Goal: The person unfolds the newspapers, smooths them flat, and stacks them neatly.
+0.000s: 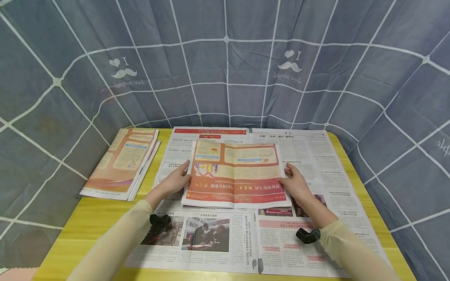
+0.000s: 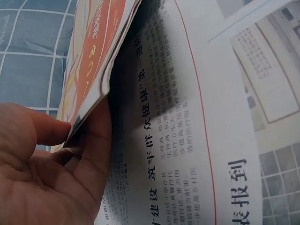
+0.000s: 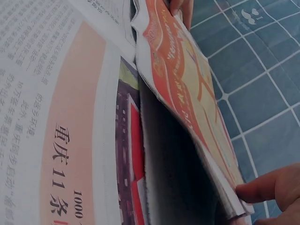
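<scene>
A folded newspaper (image 1: pixel 234 175) with a red and orange printed page is held between both hands, over a larger spread-out newspaper (image 1: pixel 218 265). My left hand (image 1: pixel 178 178) pinches its left edge, thumb on top and fingers underneath, as the left wrist view shows with the hand (image 2: pixel 56 159). On the opposite edge, my right hand (image 1: pixel 296 182) pinches the side; the right wrist view shows the thumb (image 3: pixel 262 187) on the upper sheet. Several layers show along the folded newspaper's near edge (image 3: pixel 206 159), which stands raised over the sheets below.
To the left lies a stack of folded newspapers (image 1: pixel 117 164) on the yellow table (image 1: pixel 81 234). Grey-blue curtains (image 1: pixel 225 62) with white grid lines surround the table at the back and sides. Black wrist devices (image 1: pixel 308 235) sit on both forearms.
</scene>
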Demonstrator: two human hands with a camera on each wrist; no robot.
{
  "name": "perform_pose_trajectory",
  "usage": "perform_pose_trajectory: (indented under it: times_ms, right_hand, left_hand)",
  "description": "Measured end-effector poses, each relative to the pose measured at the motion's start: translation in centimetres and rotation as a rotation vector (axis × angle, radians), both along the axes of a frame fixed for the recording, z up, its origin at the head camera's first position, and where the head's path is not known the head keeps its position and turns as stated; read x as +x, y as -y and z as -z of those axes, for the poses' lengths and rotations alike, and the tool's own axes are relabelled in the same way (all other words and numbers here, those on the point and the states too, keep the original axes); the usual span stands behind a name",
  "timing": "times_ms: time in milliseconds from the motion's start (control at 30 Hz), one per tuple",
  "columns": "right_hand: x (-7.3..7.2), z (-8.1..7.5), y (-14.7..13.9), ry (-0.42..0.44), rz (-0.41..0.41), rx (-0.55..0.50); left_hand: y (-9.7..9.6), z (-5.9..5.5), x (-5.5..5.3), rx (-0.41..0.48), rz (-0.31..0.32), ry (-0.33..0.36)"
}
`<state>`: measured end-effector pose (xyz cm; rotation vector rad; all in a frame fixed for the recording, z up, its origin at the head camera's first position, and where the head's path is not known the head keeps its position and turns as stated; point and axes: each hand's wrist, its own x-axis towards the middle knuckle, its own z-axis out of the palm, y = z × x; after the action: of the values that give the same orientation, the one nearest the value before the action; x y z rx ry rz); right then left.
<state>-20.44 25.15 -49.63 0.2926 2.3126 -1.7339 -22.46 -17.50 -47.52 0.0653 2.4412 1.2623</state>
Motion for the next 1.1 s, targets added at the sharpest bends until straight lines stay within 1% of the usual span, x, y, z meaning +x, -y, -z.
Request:
perform_pose_trajectory:
  times_ms: [67, 200, 267, 300, 367, 467, 533, 600, 667, 800, 1033, 1100]
  right_hand:
    - [0.1, -0.4, -0.2, 0.04, 0.01, -0.076]
    - [0.0, -1.0, -0.8, 0.145, 0.049, -0.32]
    - [0.0, -1.1, -1.1, 0.189, 0.067, -0.383]
    - [0.0, -1.2, -1.3, 0.201, 0.065, -0.391]
    - [0.1, -1.2, -1.6, 0.199, 0.047, -0.335]
    - [0.5, -1.0, -1.8, 0.13, -0.022, -0.119]
    - [0.7, -0.9, -1.9, 0.065, -0.065, 0.03]
    - [0.9, -0.7, -1.9, 0.0, -0.101, 0.131]
    - [1.0, -0.4, -2.0, -0.044, -0.113, 0.176]
    - [1.2, 0.1, -1.9, -0.102, -0.127, 0.223]
    - [1.4, 0.7, -1.9, -0.13, -0.146, 0.292]
    - [1.5, 0.8, -1.8, -0.147, -0.151, 0.314]
  left_hand:
    - [0.0, 0.0, 0.1, 0.002, 0.009, 0.008]
    - [-0.2, -0.2, 0.5, 0.046, 0.021, 0.036]
    - [-0.4, -0.3, 0.8, 0.061, 0.031, 0.042]
    - [-0.5, -0.4, 1.0, 0.068, 0.035, 0.044]
    - [-0.6, -0.4, 1.2, 0.083, 0.044, 0.047]
    - [-0.9, -0.5, 1.8, 0.077, 0.051, 0.048]
    - [-1.0, -0.5, 2.1, 0.078, 0.057, 0.049]
    - [-1.1, -0.6, 2.3, 0.069, 0.068, 0.036]
    - [-1.2, -0.6, 2.5, 0.069, 0.071, 0.022]
    - [-1.2, -0.5, 2.6, 0.058, 0.095, -0.015]
    - [-0.7, -0.7, 2.7, -0.008, 0.092, -0.038]
    - [-0.6, -0.7, 2.6, -0.01, 0.111, -0.059]
